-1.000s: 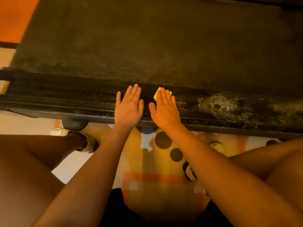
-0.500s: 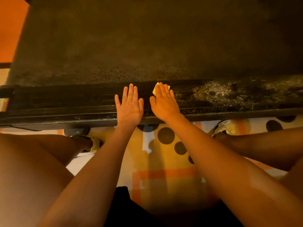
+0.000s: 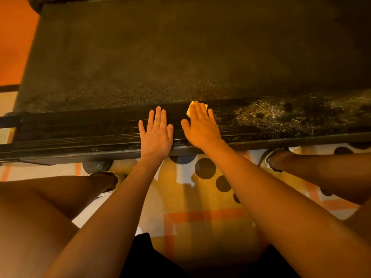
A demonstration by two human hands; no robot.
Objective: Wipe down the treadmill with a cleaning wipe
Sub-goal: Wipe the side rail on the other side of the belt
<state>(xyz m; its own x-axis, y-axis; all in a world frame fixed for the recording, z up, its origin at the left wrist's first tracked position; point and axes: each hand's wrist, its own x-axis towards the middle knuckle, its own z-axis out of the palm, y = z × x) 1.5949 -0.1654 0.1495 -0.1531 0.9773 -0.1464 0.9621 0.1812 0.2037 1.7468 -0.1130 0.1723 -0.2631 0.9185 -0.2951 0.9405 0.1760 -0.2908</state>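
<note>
The treadmill fills the upper view: a dark belt (image 3: 180,57) and, nearer me, a black ribbed side rail (image 3: 80,133). My right hand (image 3: 201,127) lies flat on the rail, pressing a small yellow-looking cleaning wipe (image 3: 190,110) whose edge shows past the fingertips. My left hand (image 3: 156,133) rests flat on the rail just to the left, fingers together, holding nothing. To the right of my right hand the rail (image 3: 281,117) glistens with wet speckles.
A patterned mat (image 3: 200,197) with dark dots and orange lines lies on the floor under me. My bare legs flank it, with a shoe at each side (image 3: 108,183) (image 3: 269,157). A treadmill wheel (image 3: 96,166) sits under the rail. Orange floor (image 3: 14,47) shows far left.
The view has shifted so the rail lies more level across the frame. Both hands stay flat on the rail side by side, the right hand still on the wipe.
</note>
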